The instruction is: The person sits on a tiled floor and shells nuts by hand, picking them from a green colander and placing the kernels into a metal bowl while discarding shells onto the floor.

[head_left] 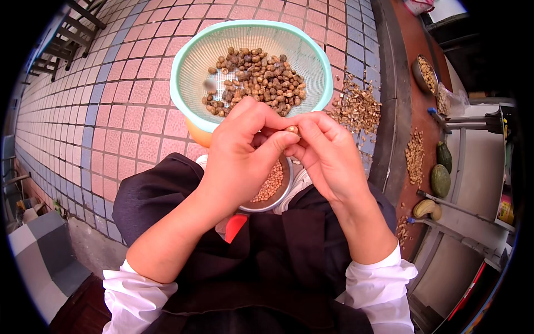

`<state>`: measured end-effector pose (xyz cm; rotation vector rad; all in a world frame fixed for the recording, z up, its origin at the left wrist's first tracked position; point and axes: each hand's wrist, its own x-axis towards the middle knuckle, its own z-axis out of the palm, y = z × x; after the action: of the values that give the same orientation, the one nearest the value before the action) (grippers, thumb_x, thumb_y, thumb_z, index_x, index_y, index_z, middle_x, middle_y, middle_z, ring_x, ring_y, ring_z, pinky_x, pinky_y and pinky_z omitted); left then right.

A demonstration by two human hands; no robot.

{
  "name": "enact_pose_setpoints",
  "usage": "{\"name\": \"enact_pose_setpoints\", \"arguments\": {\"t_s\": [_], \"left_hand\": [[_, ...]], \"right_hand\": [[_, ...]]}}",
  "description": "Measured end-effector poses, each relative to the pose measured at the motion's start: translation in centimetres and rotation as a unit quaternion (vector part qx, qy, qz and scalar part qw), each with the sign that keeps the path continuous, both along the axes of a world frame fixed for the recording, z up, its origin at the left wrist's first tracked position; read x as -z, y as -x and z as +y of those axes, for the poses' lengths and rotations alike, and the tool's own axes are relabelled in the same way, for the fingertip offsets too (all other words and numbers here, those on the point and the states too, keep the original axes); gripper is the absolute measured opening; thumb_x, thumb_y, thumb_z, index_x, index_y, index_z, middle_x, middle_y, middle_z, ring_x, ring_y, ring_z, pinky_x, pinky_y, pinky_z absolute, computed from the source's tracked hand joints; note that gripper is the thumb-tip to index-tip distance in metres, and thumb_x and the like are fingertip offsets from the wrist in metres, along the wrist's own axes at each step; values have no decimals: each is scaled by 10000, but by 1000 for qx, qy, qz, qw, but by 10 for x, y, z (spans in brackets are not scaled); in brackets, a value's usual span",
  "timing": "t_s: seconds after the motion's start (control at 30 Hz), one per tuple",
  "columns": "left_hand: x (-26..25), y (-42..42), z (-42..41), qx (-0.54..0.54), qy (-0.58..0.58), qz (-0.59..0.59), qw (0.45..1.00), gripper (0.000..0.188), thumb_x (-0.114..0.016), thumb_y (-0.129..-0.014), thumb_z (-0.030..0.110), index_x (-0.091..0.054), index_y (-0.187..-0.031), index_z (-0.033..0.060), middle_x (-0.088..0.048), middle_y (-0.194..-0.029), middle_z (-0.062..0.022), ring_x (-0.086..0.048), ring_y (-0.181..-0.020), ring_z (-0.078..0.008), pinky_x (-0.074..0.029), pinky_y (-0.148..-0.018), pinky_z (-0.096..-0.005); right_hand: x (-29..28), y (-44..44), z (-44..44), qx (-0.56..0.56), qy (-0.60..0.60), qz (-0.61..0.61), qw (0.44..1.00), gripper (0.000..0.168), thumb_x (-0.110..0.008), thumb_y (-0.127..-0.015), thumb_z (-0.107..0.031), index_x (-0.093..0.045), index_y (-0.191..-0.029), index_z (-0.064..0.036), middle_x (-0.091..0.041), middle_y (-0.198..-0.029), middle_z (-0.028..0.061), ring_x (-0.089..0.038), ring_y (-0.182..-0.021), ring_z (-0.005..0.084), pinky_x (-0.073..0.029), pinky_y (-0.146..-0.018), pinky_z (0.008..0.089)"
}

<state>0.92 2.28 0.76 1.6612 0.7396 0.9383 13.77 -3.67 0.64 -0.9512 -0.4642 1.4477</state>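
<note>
Both my hands meet above a metal bowl of shelled peanuts, a small peanut [293,130] pinched between their fingertips. My left hand [250,146] holds it from the left with thumb and forefinger; my right hand [327,152] grips it from the right. Beyond them stands a mint-green mesh plastic basket [179,85] with many brown unshelled peanuts [271,81] in it. The metal bowl [288,190] sits low between my legs, partly hidden by my hands, with pinkish peanut kernels [271,183] inside.
A heap of broken peanut shells [358,106] lies on the tiles right of the basket. Past a dark kerb are a bowl of peanuts [426,75], a peanut pile [414,156], green gourds [440,180] and a metal rack [457,211]. An orange container [197,134] shows beneath the basket.
</note>
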Motion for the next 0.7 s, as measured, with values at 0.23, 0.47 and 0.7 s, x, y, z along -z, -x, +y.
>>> {"name": "enact_pose_setpoints", "arguments": {"t_s": [0.23,0.47,0.7], "left_hand": [[0,10,14,145,351,-141,914,146,-552,-838,110,-542,-957,26,-553,-823,-23,-507,-706,-77,-418,-602,-194],[3,10,12,147,425,-191,873,225,-484,-874,143,-538,-1028,-11,-551,-843,-29,-506,-738,-92,-423,-642,-220],[10,4,3,144,449,-210,857,247,-461,-881,166,-534,-1037,-10,-562,-921,-77,-524,-820,-148,-426,-752,-285]], "right_hand": [[2,-4,0,-17,-21,77,997,182,-449,-888,-122,-517,-953,33,-566,-930,115,-563,-828,178,-463,-748,290],[4,-7,3,-35,8,77,996,179,-453,-879,-128,-512,-950,26,-562,-911,100,-547,-789,165,-445,-720,282],[3,2,2,-35,22,-43,998,206,-510,-866,-169,-535,-940,21,-551,-876,51,-499,-670,84,-407,-609,198]]}}
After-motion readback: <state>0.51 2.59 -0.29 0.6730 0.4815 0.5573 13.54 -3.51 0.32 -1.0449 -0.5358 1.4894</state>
